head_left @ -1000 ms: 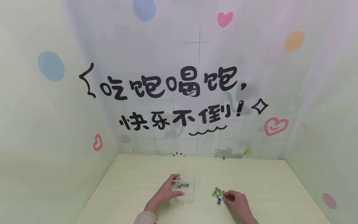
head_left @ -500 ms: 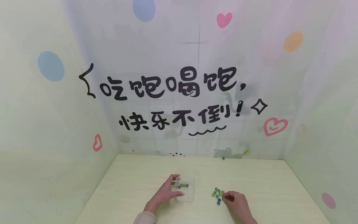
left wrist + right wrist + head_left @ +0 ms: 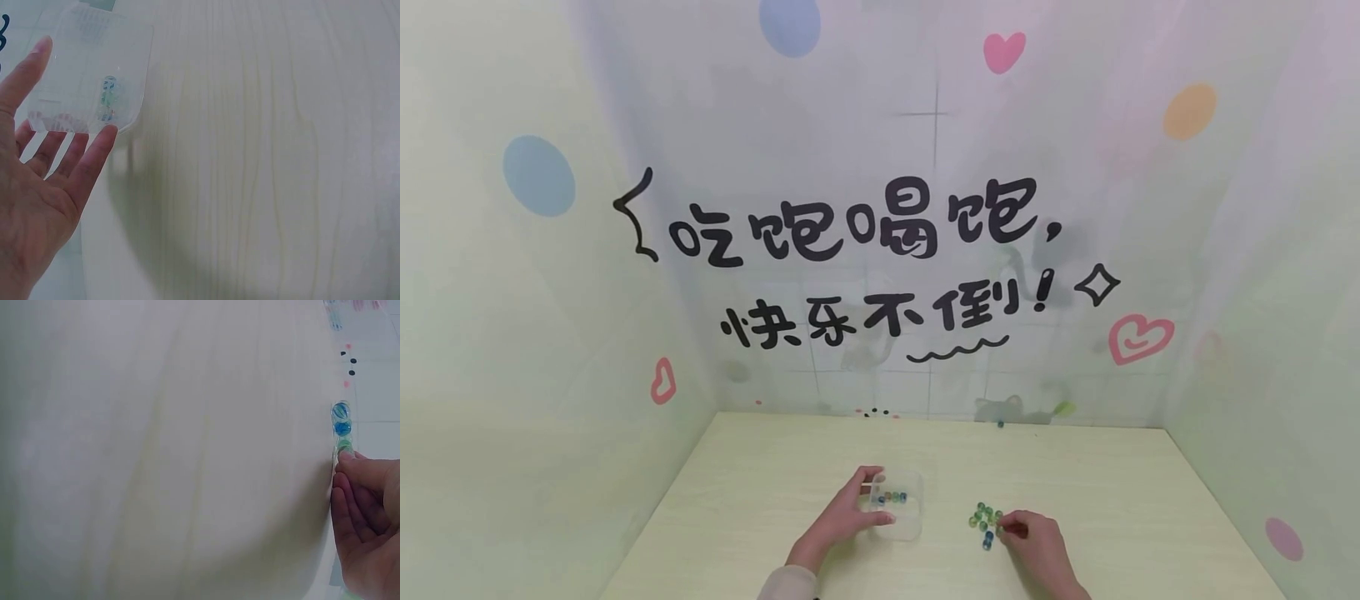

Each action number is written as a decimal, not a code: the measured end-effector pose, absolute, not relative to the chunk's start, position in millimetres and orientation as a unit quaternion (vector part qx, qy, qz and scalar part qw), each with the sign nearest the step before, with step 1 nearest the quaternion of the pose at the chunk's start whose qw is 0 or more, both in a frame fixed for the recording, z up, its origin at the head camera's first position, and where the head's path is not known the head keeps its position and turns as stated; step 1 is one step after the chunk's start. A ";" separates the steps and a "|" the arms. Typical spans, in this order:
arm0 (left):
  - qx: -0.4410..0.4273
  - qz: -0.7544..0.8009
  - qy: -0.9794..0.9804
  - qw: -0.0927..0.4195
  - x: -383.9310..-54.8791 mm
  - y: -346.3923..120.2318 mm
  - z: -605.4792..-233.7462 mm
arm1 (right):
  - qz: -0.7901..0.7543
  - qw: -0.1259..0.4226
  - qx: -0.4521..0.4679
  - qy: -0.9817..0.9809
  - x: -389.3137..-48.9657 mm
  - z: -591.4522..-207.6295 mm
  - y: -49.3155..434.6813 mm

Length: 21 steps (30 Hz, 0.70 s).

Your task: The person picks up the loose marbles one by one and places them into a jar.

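Note:
A clear plastic box (image 3: 910,527) stands on the table, with several glass marbles (image 3: 892,497) in a row inside it. My left hand (image 3: 844,518) holds the box from its left side, thumb toward the near side and fingers toward the far side; the left wrist view shows the box (image 3: 75,62) between them. To the right lies a loose cluster of green marbles (image 3: 982,512) with a few blue marbles (image 3: 987,540) at its near end. At its right edge my right hand (image 3: 1043,546) pinches a green marble (image 3: 344,445) between thumb and forefinger, partly hidden by the fingertips.
One dark marble (image 3: 1001,424) sits at the far edge of the pale wood-grain table (image 3: 760,467). A printed curtain (image 3: 820,125) with hearts, dots and black lettering encloses the table at the back and both sides.

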<state>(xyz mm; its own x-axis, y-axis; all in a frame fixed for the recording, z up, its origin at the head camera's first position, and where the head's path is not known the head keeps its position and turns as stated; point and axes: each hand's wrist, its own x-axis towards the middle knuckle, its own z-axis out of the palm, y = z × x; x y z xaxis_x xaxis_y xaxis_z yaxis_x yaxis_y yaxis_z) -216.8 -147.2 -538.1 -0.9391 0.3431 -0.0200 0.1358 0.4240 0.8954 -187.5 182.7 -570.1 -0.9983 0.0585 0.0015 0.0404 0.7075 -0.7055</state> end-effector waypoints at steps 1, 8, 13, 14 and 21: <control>0.143 0.517 0.838 0.100 -216.8 -147.1 -537.9 | 0.382 0.011 -0.029 -0.924 -187.5 -569.7 182.5; 0.144 0.518 0.837 0.101 -217.3 -147.1 -537.9 | 0.382 0.012 -0.033 -0.923 -187.3 -568.1 181.4; 0.145 0.517 0.838 0.099 -217.7 -147.6 -538.6 | 0.383 0.014 -0.035 -0.923 -187.3 -568.1 180.7; 0.144 0.517 0.838 0.098 -217.7 -147.7 -538.7 | 0.384 0.014 -0.038 -0.922 -187.4 -568.2 180.5; 0.144 0.518 0.837 0.099 -217.8 -147.4 -538.4 | 0.389 0.014 -0.044 -0.920 -188.0 -564.3 178.2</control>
<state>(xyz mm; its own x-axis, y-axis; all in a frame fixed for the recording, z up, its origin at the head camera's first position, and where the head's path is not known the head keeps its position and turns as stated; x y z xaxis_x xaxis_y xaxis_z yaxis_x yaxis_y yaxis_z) -217.8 -147.4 -538.4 -0.9392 0.3431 -0.0161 0.1386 0.4215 0.8962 -188.0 178.2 -564.3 -0.9957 0.0917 -0.0090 0.0704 0.6937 -0.7168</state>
